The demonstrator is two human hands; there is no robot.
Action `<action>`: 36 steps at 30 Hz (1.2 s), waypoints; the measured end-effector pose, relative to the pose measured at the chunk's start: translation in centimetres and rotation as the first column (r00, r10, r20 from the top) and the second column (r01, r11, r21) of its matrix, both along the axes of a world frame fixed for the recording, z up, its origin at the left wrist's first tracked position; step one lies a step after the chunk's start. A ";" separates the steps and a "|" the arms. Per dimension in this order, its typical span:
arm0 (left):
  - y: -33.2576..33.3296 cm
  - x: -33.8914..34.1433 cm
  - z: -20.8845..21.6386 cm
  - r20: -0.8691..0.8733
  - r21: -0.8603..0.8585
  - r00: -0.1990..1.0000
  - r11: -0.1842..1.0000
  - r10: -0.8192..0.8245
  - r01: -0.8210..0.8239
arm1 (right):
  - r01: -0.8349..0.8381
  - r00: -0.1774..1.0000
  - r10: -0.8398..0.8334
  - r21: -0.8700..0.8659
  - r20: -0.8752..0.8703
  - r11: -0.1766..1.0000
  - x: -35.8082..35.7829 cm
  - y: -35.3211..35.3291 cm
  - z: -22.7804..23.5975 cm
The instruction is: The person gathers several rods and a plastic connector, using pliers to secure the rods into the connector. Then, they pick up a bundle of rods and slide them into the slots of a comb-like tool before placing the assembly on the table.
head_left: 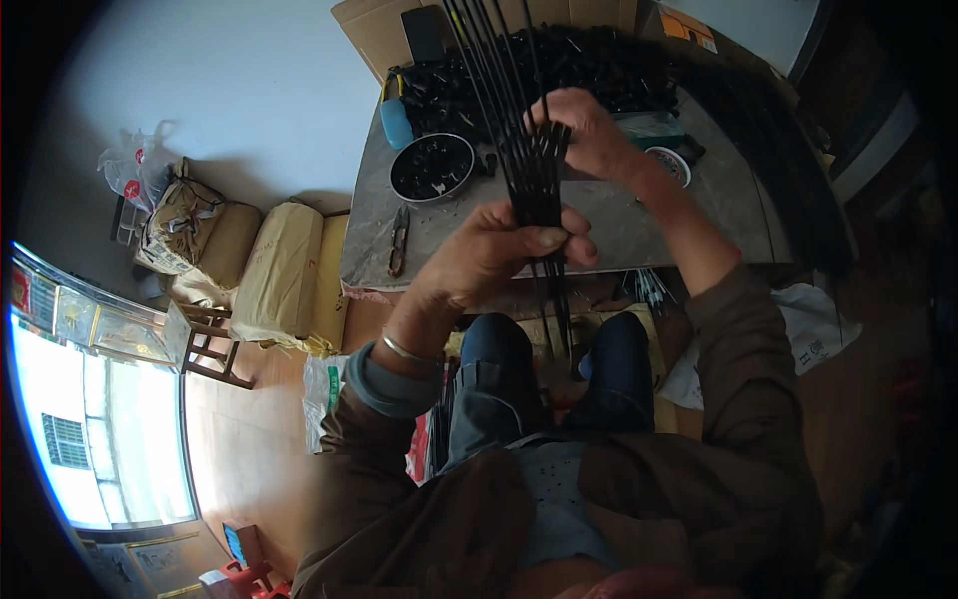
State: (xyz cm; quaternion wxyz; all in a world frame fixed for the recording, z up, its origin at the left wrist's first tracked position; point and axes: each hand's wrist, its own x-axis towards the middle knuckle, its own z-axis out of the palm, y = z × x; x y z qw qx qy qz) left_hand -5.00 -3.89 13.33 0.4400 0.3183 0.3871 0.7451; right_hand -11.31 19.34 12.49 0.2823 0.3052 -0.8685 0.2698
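My left hand [504, 250] is wrapped round a bundle of long, thin black rods [534, 190], its thumb pressed across the front. The rods fan out upward past the far table edge, and their lower ends hang over my knees. Thicker black sections show on them just above my left fingers. At the bundle's upper right, my right hand [589, 135] is closed with bent fingers against one black rod [537, 80]; its fingertips are partly hidden. Behind the rods lies a big heap of small black tubular parts [609, 70] on the grey table [364, 235].
Left on the table are a bowl of black pieces [432, 168], snips [398, 243] and a light-blue object [396, 124]. A small round container [671, 165] stands right. Long black strands [788, 160] drape over the right edge. Wrapped bales [279, 270] stand left of the table.
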 end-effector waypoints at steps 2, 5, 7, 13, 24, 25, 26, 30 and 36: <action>1.0 -0.1 -1.6 0.121 -0.042 0.991 0.998 0.057 -0.053 | 0.077 0.986 -0.051 0.165 -0.160 0.983 -0.9 0.4 0.1; 0.1 -0.2 0.5 0.090 -0.012 0.996 1.000 0.018 -0.017 | -0.057 0.982 0.091 0.203 -0.165 0.978 1.2 0.1 -1.7; -0.6 -0.2 2.8 0.043 0.058 0.999 0.998 -0.001 -0.001 | -0.137 0.978 0.153 -0.120 0.139 0.983 6.0 -3.0 0.6; -0.5 -0.3 5.4 0.012 0.084 0.994 0.991 -0.106 0.104 | -0.081 0.737 0.504 -0.682 0.450 0.727 9.4 -4.4 2.4; -0.4 1.1 5.7 0.048 0.005 0.996 0.997 -0.072 0.071 | -0.098 0.826 0.307 -0.416 0.472 0.904 10.3 -3.7 3.3; -0.4 1.2 5.6 0.005 -0.010 1.000 1.000 -0.024 0.024 | -0.113 0.748 0.414 -0.515 0.519 0.850 11.0 -4.3 3.0; -0.4 1.3 5.8 0.006 -0.015 1.000 0.999 -0.030 0.030 | -0.105 0.661 0.514 -0.611 0.547 0.785 11.6 -4.6 2.7; -0.7 1.3 6.0 0.023 0.006 0.998 0.998 -0.064 0.064 | 0.000 0.733 0.308 -0.453 0.606 0.891 10.7 -3.6 1.5; -0.7 1.6 5.0 -0.035 -0.039 0.998 0.998 -0.047 0.045 | -0.015 0.908 0.163 -0.359 0.386 0.933 5.4 -0.6 -2.2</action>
